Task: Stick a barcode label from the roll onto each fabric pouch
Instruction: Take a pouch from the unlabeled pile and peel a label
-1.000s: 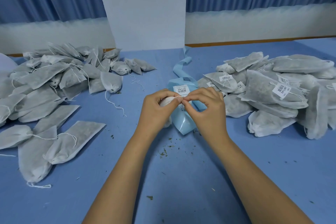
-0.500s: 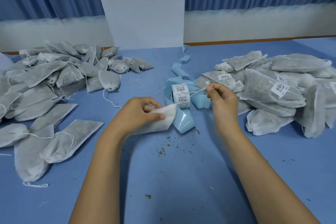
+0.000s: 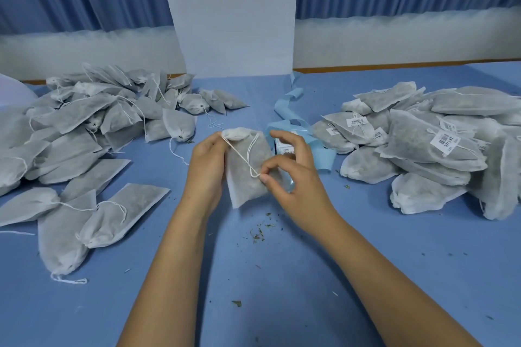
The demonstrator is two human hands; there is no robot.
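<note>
Left grip (image 3: 208,167): curled round the pouch (image 3: 244,182) edge; keep it flat.
Right grip (image 3: 298,179): pinches the drawstring (image 3: 239,153); lay it aside.
Roll (image 3: 282,146): half-hidden, probably there; peel next.

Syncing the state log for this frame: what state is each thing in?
held pouch: gripped by left hand, neck cinched, no label visible.
drawstring: pinched by right hand over the pouch front.
label roll: on table behind right hand, mostly hidden.
backing strip: unrolled, trailing away across table.
left pile: no labels visible.
right pile: several pouches labelled.
</note>
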